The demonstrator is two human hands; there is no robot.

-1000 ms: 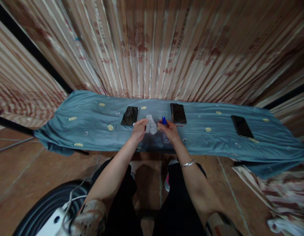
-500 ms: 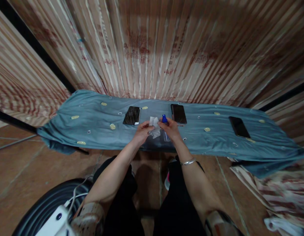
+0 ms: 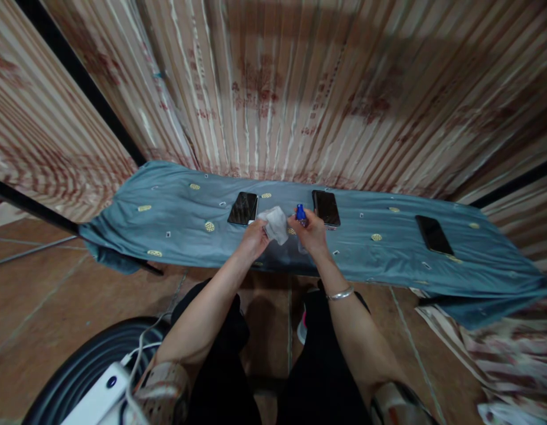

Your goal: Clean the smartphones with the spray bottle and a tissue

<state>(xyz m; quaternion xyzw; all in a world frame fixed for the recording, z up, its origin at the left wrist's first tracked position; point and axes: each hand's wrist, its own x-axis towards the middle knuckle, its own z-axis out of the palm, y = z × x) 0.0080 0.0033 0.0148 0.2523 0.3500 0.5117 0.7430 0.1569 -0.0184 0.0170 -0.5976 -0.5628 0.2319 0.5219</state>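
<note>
A thin white wipe [image 3: 276, 224] is pinched in my left hand [image 3: 254, 239] and spreads out to the right of its fingers. My right hand [image 3: 312, 235] grips a small bottle with a blue top [image 3: 300, 213]; the fingers cover most of its body. A gap separates the wipe from this hand. Just beyond my left hand lies a dark phone [image 3: 243, 208] with a pale edge under it. Close behind my right hand is another dark phone [image 3: 327, 208], which seems to rest on something of similar size.
A third dark phone [image 3: 433, 234] lies at the right on the blue-green cloth [image 3: 388, 265] over the long narrow table. A pleated curtain [image 3: 273, 118] hangs behind. Black poles slant at both sides. A white power bank [image 3: 96, 395] with cables sits on a black ribbed round object [image 3: 78, 360].
The wipe has been spread wider and now hangs from my left hand alone. My right hand has drawn away from it with the bottle. The view has shifted slightly.
</note>
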